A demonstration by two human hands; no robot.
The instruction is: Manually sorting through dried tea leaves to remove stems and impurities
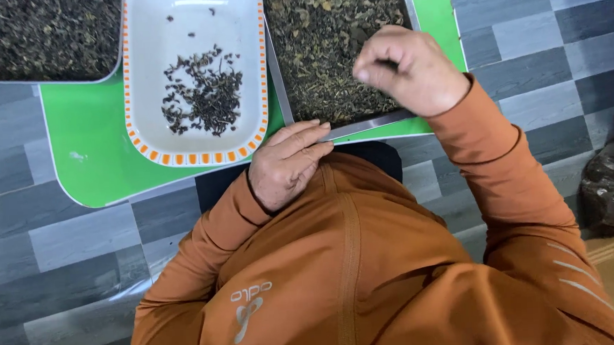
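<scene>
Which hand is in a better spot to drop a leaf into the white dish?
Probably the right hand: its fingers are pinched on something dark above the metal tray. The left hand lies flat at the tray's edge, though nearer the white dish.

Orange long-sleeved zip top; pale chest emblem; faint sleeve stripes, possibly reflective; bare hands [289, 163]

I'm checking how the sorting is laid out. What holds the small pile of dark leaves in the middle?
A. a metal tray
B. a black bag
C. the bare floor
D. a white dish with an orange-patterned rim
D: the dark leaves lie in the white dish, whose rim carries orange marks, on the green board.
</scene>
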